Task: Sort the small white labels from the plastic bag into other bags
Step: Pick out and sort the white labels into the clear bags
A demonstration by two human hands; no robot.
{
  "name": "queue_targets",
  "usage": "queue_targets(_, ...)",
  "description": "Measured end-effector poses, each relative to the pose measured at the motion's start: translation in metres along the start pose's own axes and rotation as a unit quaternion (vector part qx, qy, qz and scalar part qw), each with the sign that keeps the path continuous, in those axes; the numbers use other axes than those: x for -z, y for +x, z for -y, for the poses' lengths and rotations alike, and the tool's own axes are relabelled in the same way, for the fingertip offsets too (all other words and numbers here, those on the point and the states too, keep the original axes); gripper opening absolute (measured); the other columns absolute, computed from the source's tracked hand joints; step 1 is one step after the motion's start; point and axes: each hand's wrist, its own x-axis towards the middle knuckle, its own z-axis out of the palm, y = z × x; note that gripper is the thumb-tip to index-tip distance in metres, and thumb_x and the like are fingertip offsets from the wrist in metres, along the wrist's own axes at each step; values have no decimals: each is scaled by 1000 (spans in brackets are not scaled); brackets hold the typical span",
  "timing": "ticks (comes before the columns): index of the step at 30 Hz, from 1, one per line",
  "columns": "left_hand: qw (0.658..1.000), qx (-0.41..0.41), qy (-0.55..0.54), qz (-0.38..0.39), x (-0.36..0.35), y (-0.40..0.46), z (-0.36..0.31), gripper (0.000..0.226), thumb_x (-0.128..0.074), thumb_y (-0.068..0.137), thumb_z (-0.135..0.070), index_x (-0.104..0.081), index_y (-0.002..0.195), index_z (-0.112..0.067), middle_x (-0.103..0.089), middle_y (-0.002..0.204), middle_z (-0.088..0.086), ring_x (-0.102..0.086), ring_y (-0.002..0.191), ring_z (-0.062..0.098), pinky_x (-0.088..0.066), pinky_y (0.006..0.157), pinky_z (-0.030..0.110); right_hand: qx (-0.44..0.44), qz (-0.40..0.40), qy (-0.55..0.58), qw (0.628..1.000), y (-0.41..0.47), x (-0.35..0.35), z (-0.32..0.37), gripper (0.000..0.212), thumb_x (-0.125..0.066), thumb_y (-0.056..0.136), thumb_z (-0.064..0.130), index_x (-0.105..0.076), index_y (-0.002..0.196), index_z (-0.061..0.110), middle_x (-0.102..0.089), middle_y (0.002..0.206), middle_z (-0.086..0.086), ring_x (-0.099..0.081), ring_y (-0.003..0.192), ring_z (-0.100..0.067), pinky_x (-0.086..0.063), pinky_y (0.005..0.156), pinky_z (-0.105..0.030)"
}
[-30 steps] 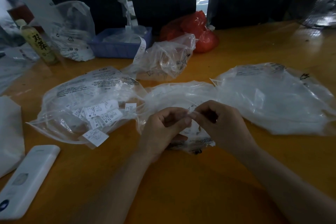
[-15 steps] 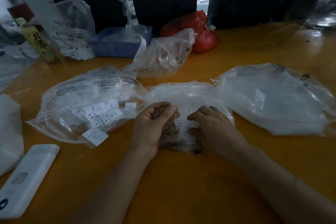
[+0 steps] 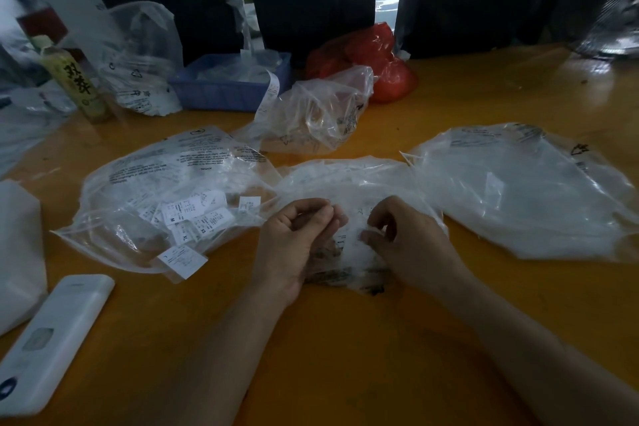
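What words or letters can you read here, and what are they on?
"M", "XL", "XS": small white labels inside the left clear bag.
Two large dark characters on the bottle: I cannot read them for sure.
Small print on the clear bags: too small and blurred.
Recycling triangle: back bag.

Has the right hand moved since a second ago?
Yes. The right hand has come down from its raised pinch onto the middle bag, nearer the table; the white remote marks the fixed reference.
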Motion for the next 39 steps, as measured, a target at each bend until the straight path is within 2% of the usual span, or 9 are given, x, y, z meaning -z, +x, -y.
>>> queue_targets(4, 1000, -2, 13, 1, -1, 0, 0, 24, -86, 70, -18, -84, 93, -12, -79, 102, 21, -80, 96, 30, -63, 78, 24, -37, -20, 126, 991, -4, 10, 3, 29, -72, 94, 35, -54, 116, 40, -62, 99, 20, -66, 81, 1, -56, 67, -18)
queue_targets(7, 1000, -2, 10, -1, -1, 0, 1, 24, -84, 73, -13, -82, 96, -7, -79, 101, 22, -80, 94, 30, -63, 78, 24, -34, -29, 194, 980, -8, 14, 4, 12, -70, 96, 32, -61, 103, 32, -73, 82, 12, -71, 71, -1, -56, 64, -15)
queue_targets(10, 1000, 6, 0, 9, -1, -1, 0, 21, -81, 77, -10, -82, 97, -6, -79, 102, 24, -80, 95, 30, -63, 77, 24, -30, -57, 274, 960, -10, 18, 6, 9, -69, 97, 29, -63, 103, 28, -76, 80, 10, -74, 70, -8, -60, 66, -22)
queue_targets(15, 999, 24, -15, 34, -2, -3, -2, 21, -78, 81, -7, -81, 101, -5, -78, 108, 25, -79, 98, 31, -63, 77, 24, -17, -110, 332, 937, -10, 22, 7, 6, -69, 98, 22, -65, 102, 25, -76, 81, 2, -75, 73, -14, -59, 69, -21)
queue_targets(22, 998, 30, 10, 59, -4, -6, -2, 20, -79, 80, -12, -84, 100, -11, -78, 111, 22, -79, 102, 30, -62, 80, 24, 11, -111, 340, 934, -12, 22, 12, 5, -68, 98, 19, -66, 102, 20, -76, 83, 1, -75, 76, -14, -58, 70, -20)
queue_targets(29, 997, 19, 43, 53, -7, -6, -1, 24, -84, 77, -20, -84, 100, -13, -80, 105, 20, -79, 100, 30, -62, 79, 23, -1, -76, 295, 952, -12, 15, 11, 5, -66, 99, 22, -64, 101, 25, -75, 86, 11, -74, 81, -8, -59, 75, -22)
queue_targets(33, 997, 18, 49, 57, -7, -7, -1, 37, -90, 67, -31, -85, 100, -14, -80, 107, 18, -79, 102, 29, -63, 80, 25, -7, -96, 296, 950, -12, 16, 12, 8, -65, 99, 17, -64, 100, 24, -75, 86, 10, -74, 80, -6, -58, 74, -19)
queue_targets(39, 997, 16, 62, 54, -8, -8, -1, 34, -88, 71, -29, -84, 101, -14, -80, 107, 18, -79, 101, 29, -63, 79, 25, -12, -97, 275, 956, -13, 16, 13, 10, -65, 99, 17, -62, 99, 27, -75, 84, 11, -73, 79, -4, -58, 73, -18)
